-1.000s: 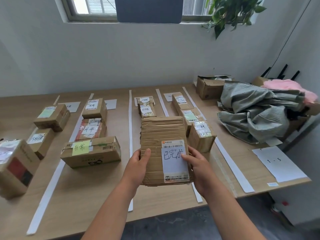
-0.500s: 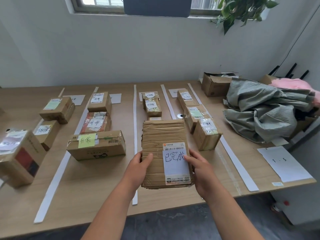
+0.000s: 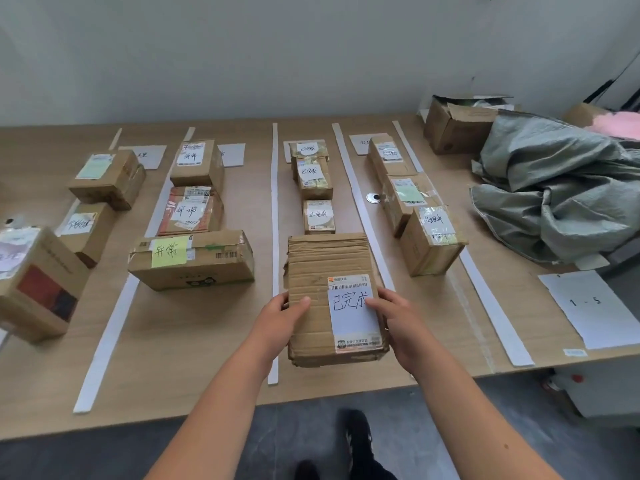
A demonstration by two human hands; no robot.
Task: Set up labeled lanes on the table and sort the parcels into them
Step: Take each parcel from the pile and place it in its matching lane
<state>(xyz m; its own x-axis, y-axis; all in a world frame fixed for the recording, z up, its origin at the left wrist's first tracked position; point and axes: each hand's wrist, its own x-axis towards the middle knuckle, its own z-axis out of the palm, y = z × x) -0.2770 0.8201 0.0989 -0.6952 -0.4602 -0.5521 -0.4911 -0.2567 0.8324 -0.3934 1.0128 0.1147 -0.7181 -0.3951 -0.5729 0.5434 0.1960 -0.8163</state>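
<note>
Just one head-worn wide-angle view, looking forward and down over the near edge of the table (image 3: 207, 375). Close enough for forearms and shoes to fill the bottom, far wall (image 3: 242, 57) up top. No second view for overlap.

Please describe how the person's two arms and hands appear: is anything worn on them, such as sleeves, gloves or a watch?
Both forearms are bare as far as the picture shows; no sleeve edge is visible. The left hand and the right hand wear no gloves. No watch, bracelet or ring can be seen on either wrist or on the fingers that show.
</note>
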